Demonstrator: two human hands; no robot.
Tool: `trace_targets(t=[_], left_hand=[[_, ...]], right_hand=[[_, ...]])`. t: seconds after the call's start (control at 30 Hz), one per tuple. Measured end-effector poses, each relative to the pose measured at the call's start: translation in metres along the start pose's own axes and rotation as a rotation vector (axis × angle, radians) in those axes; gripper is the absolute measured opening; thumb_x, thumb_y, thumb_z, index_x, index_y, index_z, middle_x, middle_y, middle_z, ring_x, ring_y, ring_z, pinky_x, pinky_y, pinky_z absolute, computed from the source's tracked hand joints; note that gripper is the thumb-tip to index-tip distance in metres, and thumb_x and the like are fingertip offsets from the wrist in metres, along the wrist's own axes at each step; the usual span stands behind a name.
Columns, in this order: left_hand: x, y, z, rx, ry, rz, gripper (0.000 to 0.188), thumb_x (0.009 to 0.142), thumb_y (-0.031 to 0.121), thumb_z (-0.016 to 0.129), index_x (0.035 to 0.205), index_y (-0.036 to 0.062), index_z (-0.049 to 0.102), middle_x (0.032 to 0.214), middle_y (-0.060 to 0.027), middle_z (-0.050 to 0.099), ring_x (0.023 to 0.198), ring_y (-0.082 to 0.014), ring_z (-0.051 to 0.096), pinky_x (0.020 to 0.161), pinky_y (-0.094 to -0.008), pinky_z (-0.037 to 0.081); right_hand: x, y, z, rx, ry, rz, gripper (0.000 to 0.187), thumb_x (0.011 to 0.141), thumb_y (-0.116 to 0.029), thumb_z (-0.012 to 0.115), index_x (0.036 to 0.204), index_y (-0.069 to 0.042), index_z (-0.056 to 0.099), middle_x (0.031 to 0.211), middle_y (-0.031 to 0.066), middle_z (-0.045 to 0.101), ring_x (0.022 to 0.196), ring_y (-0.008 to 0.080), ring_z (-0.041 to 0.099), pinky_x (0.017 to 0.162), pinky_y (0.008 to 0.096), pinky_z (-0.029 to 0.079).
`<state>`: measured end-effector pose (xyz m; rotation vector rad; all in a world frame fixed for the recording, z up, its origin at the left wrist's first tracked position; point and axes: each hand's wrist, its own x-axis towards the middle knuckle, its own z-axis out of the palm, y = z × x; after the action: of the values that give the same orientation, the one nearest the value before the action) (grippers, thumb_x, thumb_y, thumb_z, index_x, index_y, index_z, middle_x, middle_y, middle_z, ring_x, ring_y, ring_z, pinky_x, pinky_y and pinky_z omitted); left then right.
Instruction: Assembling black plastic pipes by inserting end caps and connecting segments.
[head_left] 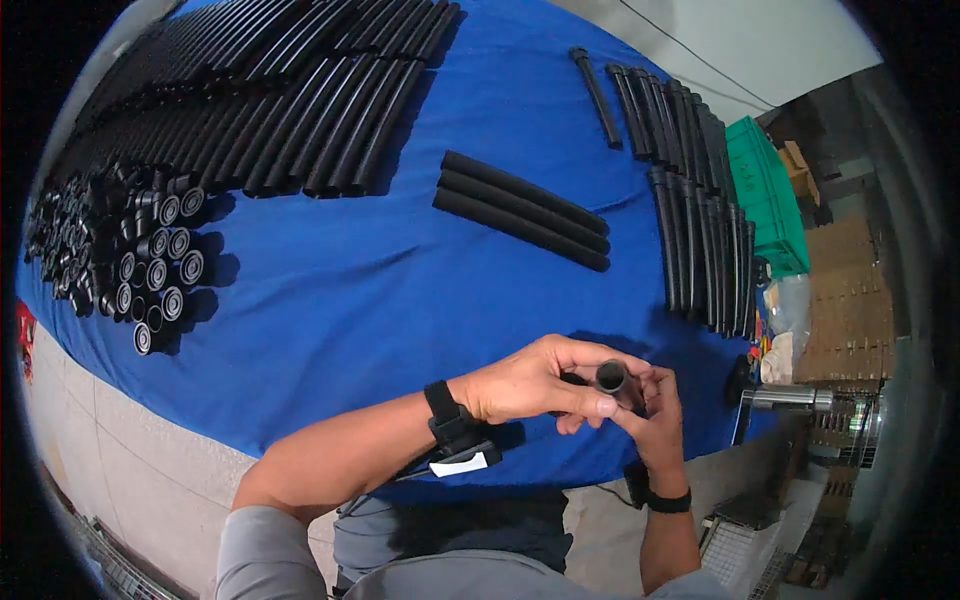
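Hands: While the left hand (530,380) pinches a black tube (627,389) near its mouth, the right hand (658,412) curls round its side; both are closed on it, and the fingers hide most of its length.
Tube: above the near edge of the blue cloth (330,290), right of the middle, open end turned up, probably to keep the mouth in sight. Whether the dark patch beside it is another part, I cannot tell.
Caps: a loose heap of round black caps (158,275) on the left, several showing ringed faces.
Three tubes: black tubes (523,212) side by side in mid-table, perhaps set apart for easy reach.
Rows: thick-ended tubes (668,240) line the right; long tubes (390,128) lie parallel at the far left, likely to stop them rolling.
Surface: the cloth is softly creased and covers the table.
Room: a metal cylinder (790,397) at the right edge, a green crate (755,185) beside the right-hand rows, a brown stack (845,290) beyond, pale floor (110,420) around.
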<state>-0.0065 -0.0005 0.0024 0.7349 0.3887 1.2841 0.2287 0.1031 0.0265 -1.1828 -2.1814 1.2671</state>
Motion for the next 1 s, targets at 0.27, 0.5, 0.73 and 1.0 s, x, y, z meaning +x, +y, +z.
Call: trace_targets(t=[0.27,0.5,0.73,1.0], left_hand=[[0.0,-0.005,-0.004,-0.06,-0.016,0.034,0.051,0.087,0.014,0.071,0.134,0.003,0.054,0.082,-0.0035,0.065,0.066,-0.0097,0.061,0.058,-0.0241,0.051],[0.001,-0.006,-0.004,-0.073,-0.013,0.045,0.049,0.088,0.015,0.071,0.133,0.0031,0.055,0.081,-0.0036,0.065,0.066,-0.0097,0.062,0.058,-0.0238,0.051],[0.0,-0.004,-0.004,-0.101,-0.006,0.04,0.048,0.089,0.013,0.07,0.134,0.0035,0.054,0.082,-0.0042,0.066,0.064,-0.0094,0.061,0.057,-0.0234,0.051],[0.001,-0.01,-0.007,-0.15,0.044,0.079,0.043,0.09,0.012,0.068,0.13,0.0011,0.056,0.081,-0.0052,0.064,0.059,-0.0099,0.058,0.053,-0.0245,0.048]], right_hand=[[-0.001,-0.002,-0.03,0.088,-0.433,0.086,0.041,0.077,-0.014,0.08,0.106,-0.003,0.053,0.097,0.0026,0.058,0.091,0.0109,0.054,0.08,0.0261,0.044],[-0.004,0.004,-0.022,0.105,-0.303,0.027,0.045,0.079,-0.019,0.08,0.112,-0.002,0.055,0.1,0.0022,0.058,0.09,0.012,0.054,0.082,0.0263,0.043],[-0.008,-0.008,-0.012,0.133,-0.294,-0.014,0.04,0.084,-0.021,0.074,0.112,0.0,0.057,0.098,0.0041,0.061,0.088,0.012,0.055,0.081,0.0265,0.044],[-0.004,-0.008,-0.013,0.133,-0.509,0.058,0.046,0.082,-0.016,0.075,0.12,0.002,0.054,0.095,0.0069,0.063,0.086,0.0134,0.058,0.079,0.0275,0.047]])
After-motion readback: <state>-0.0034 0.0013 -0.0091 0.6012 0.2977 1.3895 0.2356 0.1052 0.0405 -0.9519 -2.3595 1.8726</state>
